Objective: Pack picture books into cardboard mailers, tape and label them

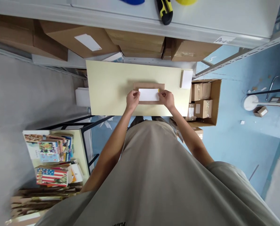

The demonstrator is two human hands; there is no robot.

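My left-hand fingers [135,95] press on the left edge of a white label [149,94], and the right-hand fingers [163,94] press on its right edge; both sets lie flat and close together, pinning rather than gripping. The left hand [132,99] and right hand [168,99] flank a flat brown box [149,85], which lies at the middle of the pale yellow tabletop [107,91].

I judge the label already placed square on the box lid and now being smoothed down; a small yellow tab shows at its upper right corner, possibly backing not yet peeled, though the view is too small to be sure.

Further out, a stack of white labels [187,79] sits at the tabletop's right end. Beside it on the floor stands an open carton [216,100] of small brown boxes. Books [51,150] lie on a side table to my left. A yellow-black utility knife [164,11] rests on the shelf above. Nothing blocks the hands.
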